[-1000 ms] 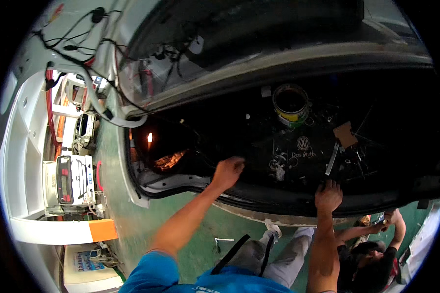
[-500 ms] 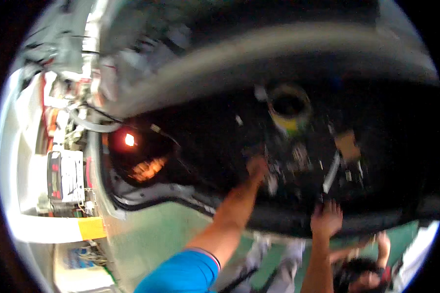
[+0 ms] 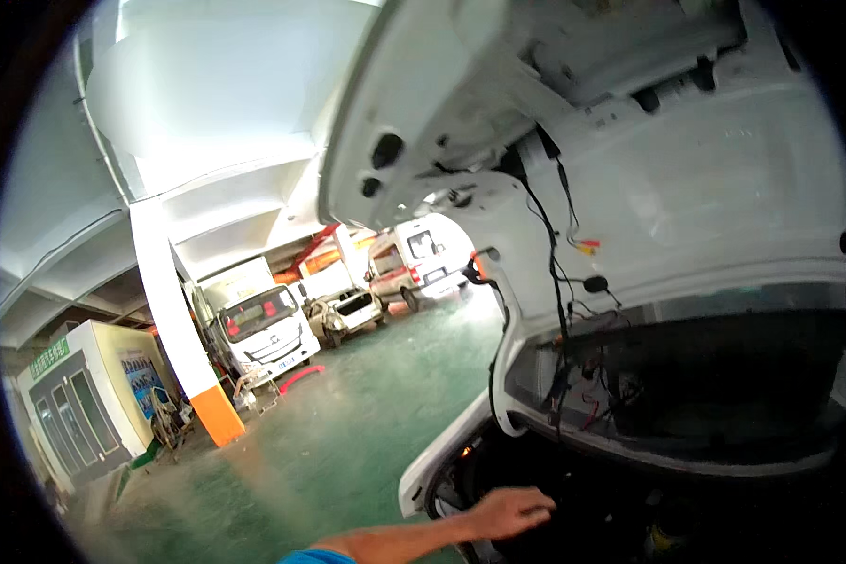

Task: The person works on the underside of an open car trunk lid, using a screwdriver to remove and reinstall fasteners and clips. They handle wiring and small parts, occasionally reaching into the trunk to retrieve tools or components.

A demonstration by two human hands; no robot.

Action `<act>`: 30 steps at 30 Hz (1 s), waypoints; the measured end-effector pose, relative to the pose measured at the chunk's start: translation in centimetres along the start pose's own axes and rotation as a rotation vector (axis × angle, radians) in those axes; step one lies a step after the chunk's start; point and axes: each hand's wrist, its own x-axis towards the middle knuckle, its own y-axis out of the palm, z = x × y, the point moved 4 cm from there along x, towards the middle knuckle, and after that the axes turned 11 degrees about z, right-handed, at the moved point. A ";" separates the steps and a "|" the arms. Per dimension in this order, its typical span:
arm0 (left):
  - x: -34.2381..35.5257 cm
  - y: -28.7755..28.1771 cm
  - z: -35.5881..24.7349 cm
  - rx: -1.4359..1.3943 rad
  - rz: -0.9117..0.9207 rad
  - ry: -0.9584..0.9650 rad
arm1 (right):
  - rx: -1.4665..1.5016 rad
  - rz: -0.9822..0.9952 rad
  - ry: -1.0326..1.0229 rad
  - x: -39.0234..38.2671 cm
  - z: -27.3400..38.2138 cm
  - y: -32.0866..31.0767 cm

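Observation:
My left hand (image 3: 512,512) reaches from the lower edge over the dark compartment (image 3: 583,503) of a white vehicle, its blue sleeve showing behind. The fingers are loosely bent, not clenched, and I see nothing between them. Above stands the raised white lid (image 3: 686,207), seen from its inner side. Dark cables (image 3: 556,273) hang from it, some ending in red and yellow plugs (image 3: 587,246). Deep in the compartment lies a dim yellowish thing (image 3: 663,541), cut off by shadow. A small orange light (image 3: 466,452) glows near the left rim. My right hand is out of view.
Left of the vehicle spreads a green floor (image 3: 348,414). A white pillar with an orange base (image 3: 218,415) stands there, with a white truck (image 3: 265,329), a damaged car (image 3: 343,305) and a white van (image 3: 423,258) behind it. A small booth (image 3: 85,404) is at far left.
The view has swung up and left, from inside the compartment to the raised lid and workshop. My left hand now shows near the lower edge; my right hand has left the picture.

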 end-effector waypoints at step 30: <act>-5.8 -41.2 -16.3 0.956 -1.515 0.583 | -0.091 -0.156 -0.077 17.1 1.3 10.5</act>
